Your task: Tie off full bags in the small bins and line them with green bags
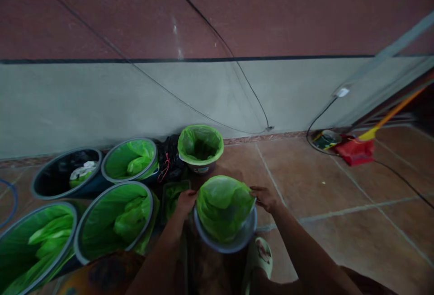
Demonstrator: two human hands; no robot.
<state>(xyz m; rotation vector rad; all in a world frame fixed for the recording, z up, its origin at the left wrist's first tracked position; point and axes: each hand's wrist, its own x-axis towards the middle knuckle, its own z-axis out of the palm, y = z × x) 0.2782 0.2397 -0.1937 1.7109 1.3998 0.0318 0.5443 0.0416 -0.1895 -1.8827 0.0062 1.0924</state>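
Observation:
A green plastic bag point(222, 204) spreads inside a round, light grey-blue bin point(227, 246) that stands on the floor between my feet. My left hand point(186, 200) pinches the bag's edge on the left side. On the opposite side, my right hand point(264, 198) grips the edge near the bin's rim. The bag's mouth is pulled wide between both hands, and its front part hangs within the bin, leaving some inner wall bare. Just beyond stands a smaller bin point(202, 168) lined with a green bag folded over its rim.
Several large bins point(113, 222) with bags inside crowd the left. A black bag point(169, 155) and a small green-lined container point(167, 195) sit beside them. A red dustpan point(356, 150) and a black cable point(308, 130) lie at right. The wall point(135, 96) runs behind.

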